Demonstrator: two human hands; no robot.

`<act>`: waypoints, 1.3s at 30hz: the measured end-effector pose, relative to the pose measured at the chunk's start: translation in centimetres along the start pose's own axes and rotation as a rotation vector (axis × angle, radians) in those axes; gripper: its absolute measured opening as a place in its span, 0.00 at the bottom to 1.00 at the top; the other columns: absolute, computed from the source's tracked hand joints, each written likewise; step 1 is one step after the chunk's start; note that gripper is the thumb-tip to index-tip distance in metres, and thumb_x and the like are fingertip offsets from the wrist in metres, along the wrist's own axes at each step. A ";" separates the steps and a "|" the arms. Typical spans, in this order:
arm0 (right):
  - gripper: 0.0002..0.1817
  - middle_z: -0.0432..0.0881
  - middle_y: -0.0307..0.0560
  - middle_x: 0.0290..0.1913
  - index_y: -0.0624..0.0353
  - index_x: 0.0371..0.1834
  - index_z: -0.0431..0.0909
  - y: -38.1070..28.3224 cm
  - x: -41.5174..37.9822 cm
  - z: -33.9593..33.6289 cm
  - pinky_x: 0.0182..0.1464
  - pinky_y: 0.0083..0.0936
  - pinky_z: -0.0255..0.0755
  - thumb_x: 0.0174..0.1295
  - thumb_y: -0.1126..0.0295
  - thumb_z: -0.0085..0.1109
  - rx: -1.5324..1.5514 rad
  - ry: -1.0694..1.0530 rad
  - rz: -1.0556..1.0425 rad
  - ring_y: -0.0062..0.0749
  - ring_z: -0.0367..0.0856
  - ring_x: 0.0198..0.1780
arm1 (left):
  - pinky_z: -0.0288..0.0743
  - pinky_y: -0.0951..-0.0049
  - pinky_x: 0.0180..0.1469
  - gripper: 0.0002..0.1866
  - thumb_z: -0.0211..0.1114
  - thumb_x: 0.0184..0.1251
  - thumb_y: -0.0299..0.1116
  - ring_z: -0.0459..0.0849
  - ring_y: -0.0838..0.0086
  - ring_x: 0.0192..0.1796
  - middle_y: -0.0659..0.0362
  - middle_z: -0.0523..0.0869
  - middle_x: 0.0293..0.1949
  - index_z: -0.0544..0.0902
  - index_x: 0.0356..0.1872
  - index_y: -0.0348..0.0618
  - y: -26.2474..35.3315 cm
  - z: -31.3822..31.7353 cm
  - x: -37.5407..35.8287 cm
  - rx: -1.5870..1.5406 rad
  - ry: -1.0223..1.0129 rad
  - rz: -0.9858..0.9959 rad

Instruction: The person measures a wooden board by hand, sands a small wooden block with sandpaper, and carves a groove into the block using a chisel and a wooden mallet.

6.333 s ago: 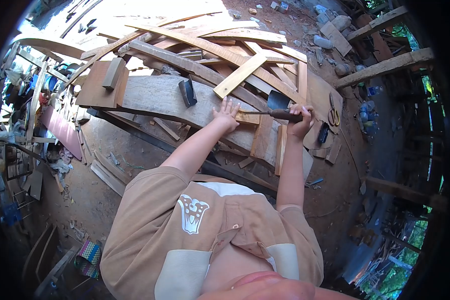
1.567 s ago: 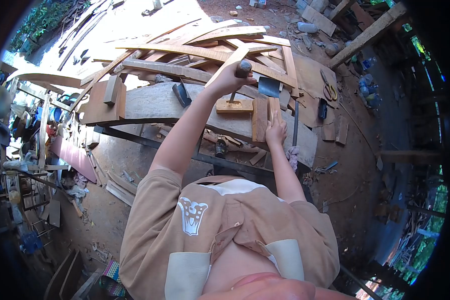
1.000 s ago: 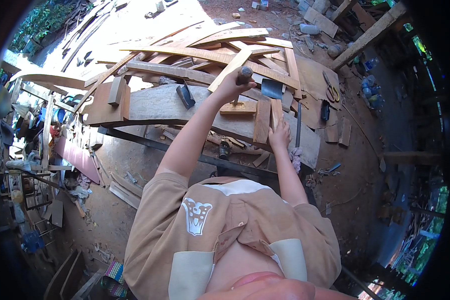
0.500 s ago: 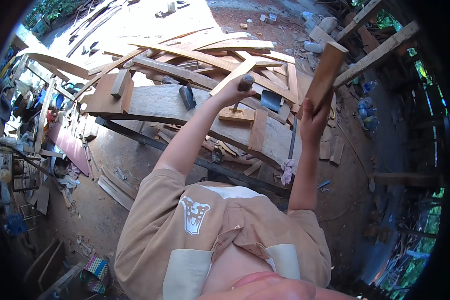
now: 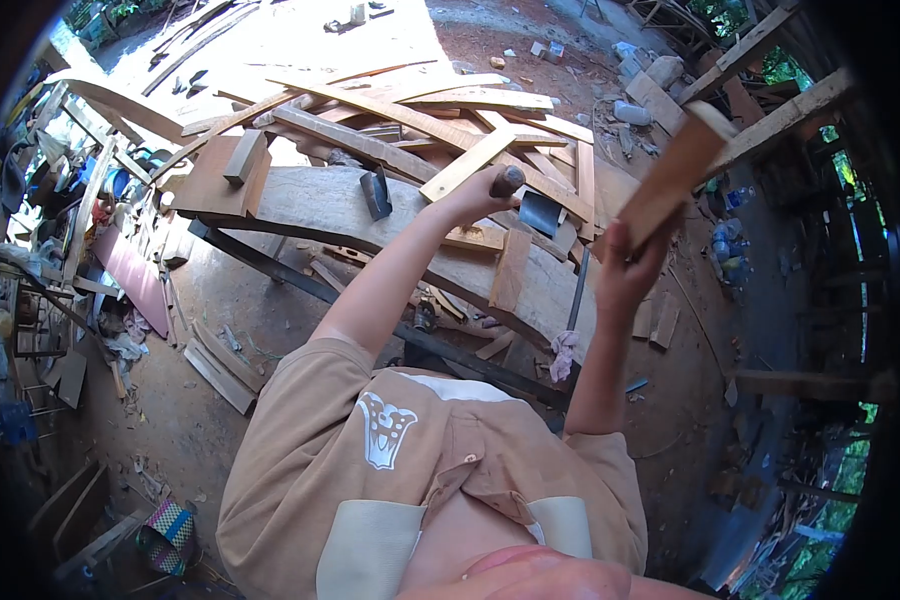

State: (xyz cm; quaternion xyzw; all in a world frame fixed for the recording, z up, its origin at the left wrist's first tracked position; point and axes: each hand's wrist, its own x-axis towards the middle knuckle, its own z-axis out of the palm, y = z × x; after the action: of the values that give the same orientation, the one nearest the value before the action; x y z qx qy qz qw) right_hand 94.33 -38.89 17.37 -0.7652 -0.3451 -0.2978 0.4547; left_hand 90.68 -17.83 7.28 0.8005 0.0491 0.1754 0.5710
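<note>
My left hand is closed around the upright handle of a chisel, just over a small wooden piece on the workbench. The chisel's blade is hidden behind the hand. Raised at the right, my right hand grips the lower end of a thick wooden block, whose top is blurred by motion. Another wooden block lies across the bench's near side, touching or close to the small piece. Beyond it sits a dark curved sheet.
Long boards are heaped behind the bench. A squared block stands at its left end, with a dark metal piece farther along. A pink cloth hangs at the near edge. Scrap wood litters the ground.
The wooden block in my right hand has tilted and swung a little to the right. My left hand and the chisel have shifted slightly, and the blade has gone out of sight.
</note>
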 end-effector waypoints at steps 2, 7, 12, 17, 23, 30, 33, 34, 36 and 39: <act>0.34 0.74 0.57 0.39 0.38 0.67 0.56 -0.4 -1.3 1.1 0.41 0.42 0.71 0.57 0.53 0.56 -0.320 -0.810 0.147 0.51 0.77 0.39 | 0.69 0.76 0.41 0.13 0.67 0.54 0.30 0.72 0.79 0.33 0.63 0.77 0.30 0.73 0.37 0.40 -1.1 -0.1 0.3 -0.148 -0.031 0.050; 0.35 0.75 0.60 0.38 0.42 0.66 0.59 8.2 -10.0 2.0 0.41 0.39 0.71 0.54 0.54 0.59 -0.401 -0.860 0.482 0.51 0.77 0.40 | 0.67 0.80 0.32 0.12 0.66 0.56 0.31 0.70 0.84 0.28 0.67 0.72 0.25 0.70 0.33 0.42 -1.9 -1.3 0.3 -0.017 0.030 -0.013; 0.38 0.72 0.61 0.43 0.45 0.67 0.55 12.9 -18.3 3.1 0.45 0.40 0.70 0.53 0.55 0.59 -0.712 -0.813 0.584 0.51 0.73 0.46 | 0.65 0.81 0.31 0.13 0.67 0.56 0.32 0.67 0.84 0.28 0.67 0.70 0.25 0.70 0.34 0.42 -1.1 -0.6 0.3 -0.029 0.001 -0.025; 0.39 0.68 0.56 0.49 0.43 0.68 0.51 13.8 -21.1 4.1 0.46 0.43 0.69 0.53 0.56 0.58 -0.829 -0.758 0.510 0.46 0.68 0.52 | 0.67 0.79 0.34 0.15 0.68 0.53 0.34 0.70 0.81 0.30 0.65 0.74 0.26 0.72 0.35 0.41 -0.7 -1.4 0.4 -0.072 -0.045 -0.163; 0.38 0.69 0.54 0.50 0.43 0.68 0.53 14.1 -21.6 4.0 0.46 0.41 0.69 0.53 0.56 0.58 -0.820 -0.687 0.464 0.45 0.67 0.53 | 0.67 0.79 0.32 0.14 0.69 0.53 0.38 0.71 0.82 0.28 0.65 0.75 0.25 0.74 0.31 0.41 -1.2 -4.0 -0.4 -0.211 -0.023 -0.290; 0.38 0.69 0.54 0.49 0.43 0.68 0.53 14.1 -21.7 4.0 0.46 0.41 0.69 0.52 0.56 0.58 -0.817 -0.689 0.478 0.45 0.69 0.52 | 0.72 0.72 0.35 0.15 0.69 0.54 0.41 0.79 0.79 0.35 0.63 0.80 0.33 0.77 0.36 0.45 -3.5 -5.5 -1.9 -0.583 0.450 -0.381; 0.38 0.69 0.54 0.49 0.43 0.68 0.53 14.2 -21.8 4.0 0.45 0.40 0.69 0.52 0.56 0.58 -0.810 -0.680 0.477 0.45 0.70 0.51 | 0.72 0.53 0.37 0.16 0.68 0.55 0.42 0.79 0.75 0.40 0.63 0.80 0.36 0.76 0.40 0.48 -4.8 -6.7 -2.5 -0.687 0.515 -0.408; 0.38 0.69 0.54 0.49 0.43 0.68 0.53 14.2 -21.8 4.0 0.45 0.40 0.69 0.52 0.56 0.58 -0.811 -0.681 0.479 0.45 0.70 0.51 | 0.72 0.53 0.37 0.16 0.68 0.55 0.42 0.79 0.75 0.40 0.63 0.80 0.36 0.76 0.40 0.48 -5.2 -6.9 -2.6 -0.686 0.514 -0.410; 0.38 0.70 0.53 0.49 0.44 0.68 0.53 14.2 -21.8 4.0 0.45 0.40 0.70 0.53 0.56 0.58 -0.823 -0.677 0.459 0.45 0.70 0.51 | 0.72 0.47 0.43 0.16 0.67 0.55 0.42 0.79 0.72 0.44 0.60 0.80 0.38 0.74 0.40 0.48 -5.8 -7.5 -2.7 -0.833 0.676 -0.479; 0.38 0.69 0.53 0.51 0.45 0.68 0.52 14.1 -21.4 4.0 0.46 0.42 0.68 0.53 0.56 0.58 -0.811 -0.741 0.507 0.45 0.69 0.53 | 0.67 0.38 0.46 0.25 0.66 0.54 0.50 0.78 0.64 0.45 0.55 0.78 0.38 0.67 0.43 0.46 -7.4 -8.2 -3.2 -1.042 0.817 -0.468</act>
State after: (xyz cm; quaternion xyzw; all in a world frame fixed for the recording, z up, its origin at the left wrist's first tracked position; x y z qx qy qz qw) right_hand 93.69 -45.69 -7.66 -0.9887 -0.1462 -0.0016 0.0329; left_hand 85.82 -8.84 1.96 0.2609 0.3402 0.3355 0.8388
